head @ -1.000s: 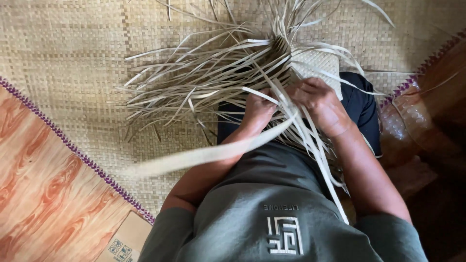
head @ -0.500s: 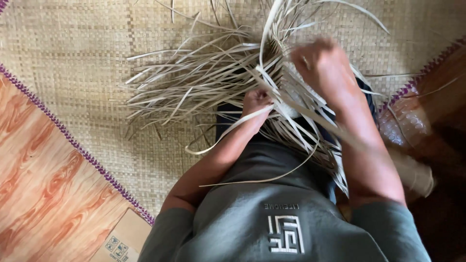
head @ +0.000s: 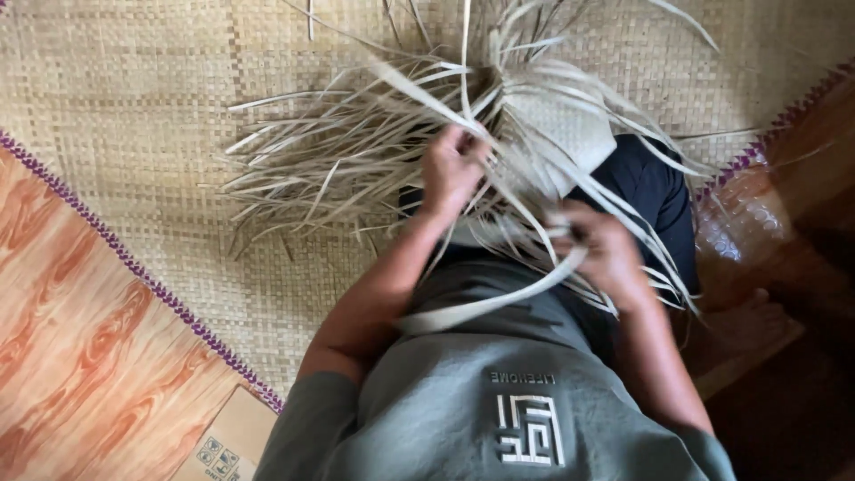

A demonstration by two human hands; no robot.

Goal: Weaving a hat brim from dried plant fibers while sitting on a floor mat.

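One half-woven piece with dozens of loose strips is seen at twelve o'clock on one mat. Strips are pinched by the clenched left hand; one long strip is grasped by the right hand.

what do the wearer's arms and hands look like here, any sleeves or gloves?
Both hands are bare: no gloves, rings or watch visible on the left hand or right hand. Forearms are bare too. Short grey-green sleeves end above the elbows, part of a T-shirt with a pale square maze-like print on the chest.
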